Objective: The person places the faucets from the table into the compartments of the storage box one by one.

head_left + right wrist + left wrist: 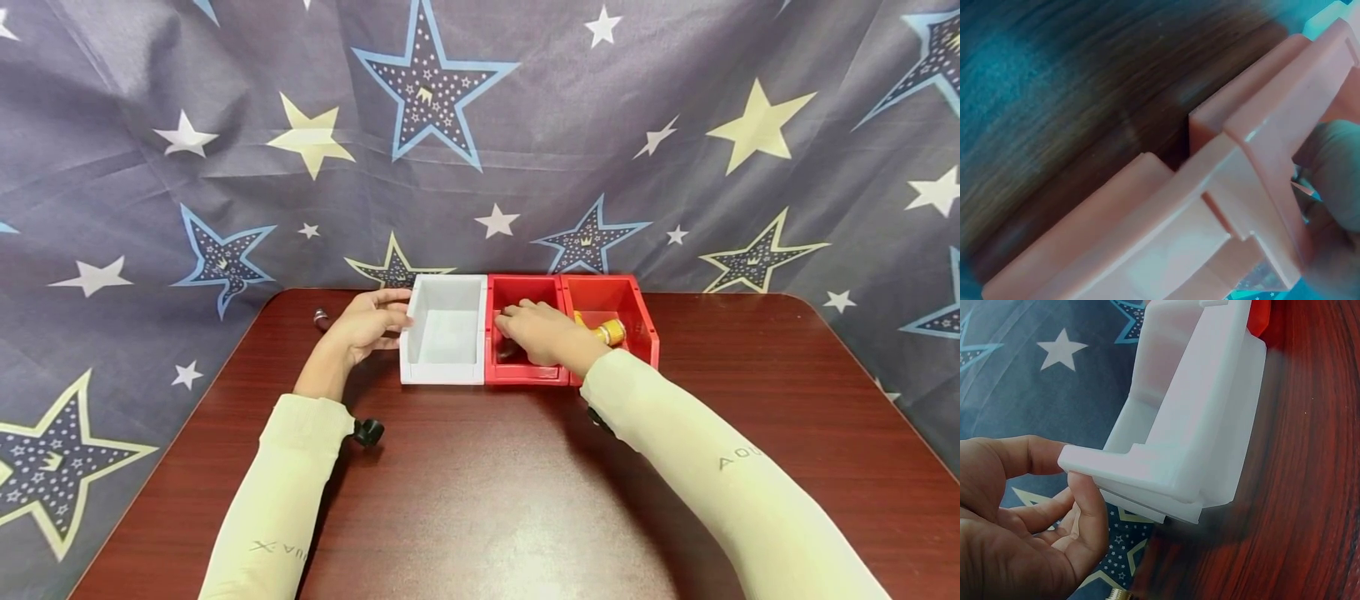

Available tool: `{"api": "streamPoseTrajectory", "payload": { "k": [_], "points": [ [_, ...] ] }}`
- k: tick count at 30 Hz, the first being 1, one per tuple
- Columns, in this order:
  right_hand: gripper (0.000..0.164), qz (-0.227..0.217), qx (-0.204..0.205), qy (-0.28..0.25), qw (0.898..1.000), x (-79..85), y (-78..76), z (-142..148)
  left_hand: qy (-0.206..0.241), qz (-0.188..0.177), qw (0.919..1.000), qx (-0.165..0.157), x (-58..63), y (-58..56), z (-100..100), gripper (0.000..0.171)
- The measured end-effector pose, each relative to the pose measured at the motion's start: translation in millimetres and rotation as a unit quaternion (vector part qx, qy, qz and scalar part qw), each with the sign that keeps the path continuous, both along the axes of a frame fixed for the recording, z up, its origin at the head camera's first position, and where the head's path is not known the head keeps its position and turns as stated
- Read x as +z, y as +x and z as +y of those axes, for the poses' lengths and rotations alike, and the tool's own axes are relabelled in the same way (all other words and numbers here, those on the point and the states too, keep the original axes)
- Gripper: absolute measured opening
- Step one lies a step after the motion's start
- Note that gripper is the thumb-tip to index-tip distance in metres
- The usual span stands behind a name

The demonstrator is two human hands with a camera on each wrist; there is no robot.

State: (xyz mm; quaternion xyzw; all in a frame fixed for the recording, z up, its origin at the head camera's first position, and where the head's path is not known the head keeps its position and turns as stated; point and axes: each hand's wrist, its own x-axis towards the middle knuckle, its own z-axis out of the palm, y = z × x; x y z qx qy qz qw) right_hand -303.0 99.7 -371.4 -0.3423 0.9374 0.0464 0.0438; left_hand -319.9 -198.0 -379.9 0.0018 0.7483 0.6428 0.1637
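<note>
My left hand (365, 323) pinches the left side rim of a white open-fronted bin (1175, 434), thumb and a finger on either side of its edge. My right hand (542, 332) reaches down into the middle red bin (527, 375). A dark brown thing (508, 350) shows under its fingers, mostly hidden. In the right wrist view, a small shiny part shows beside the fingers (1335, 169); whether they grip it is unclear. A yellow thing with a silver band (611, 332) lies in the right red bin (649, 337), partly behind my right wrist.
The three bins stand side by side along the back of the reddish-brown table (465, 483). Left of my left hand lies a dark brown piece with a metal end (322, 317). A star-patterned cloth (247, 158) hangs behind the table.
</note>
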Motion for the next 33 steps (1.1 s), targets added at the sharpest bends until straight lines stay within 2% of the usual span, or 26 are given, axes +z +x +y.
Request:
{"api": "streamPoseTrajectory", "payload": {
  "k": [7, 11, 20, 26, 33],
  "points": [
    [0.061, 0.005, -0.004, 0.006, 1.0, -0.6, 1.5, -1, -0.001, 0.001, 1.0, -0.001, 0.2, -0.1, -1, 0.064],
    [0.06, 0.005, -0.004, 0.003, 1.0, -0.8, 1.6, 0, -0.004, 0.002, 1.0, -0.002, -0.4, -0.5, -2, 0.064],
    [0.024, 0.01, 0.004, -0.027, 1.0, 4.8, 3.8, 6, -0.004, 0.002, 1.0, -0.006, -0.7, -0.6, -1, 0.066],
    [0.018, 0.017, 0.012, -0.062, 0.998, 10.8, 8.5, 12, -0.003, 0.0, 1.0, -0.001, -1.1, -0.9, -1, 0.065],
    [0.019, 0.018, 0.024, -0.098, 0.995, 14.9, 13.1, 17, -0.002, 0.001, 1.0, 0.001, -0.4, 0.3, -1, 0.065]
  ]
}}
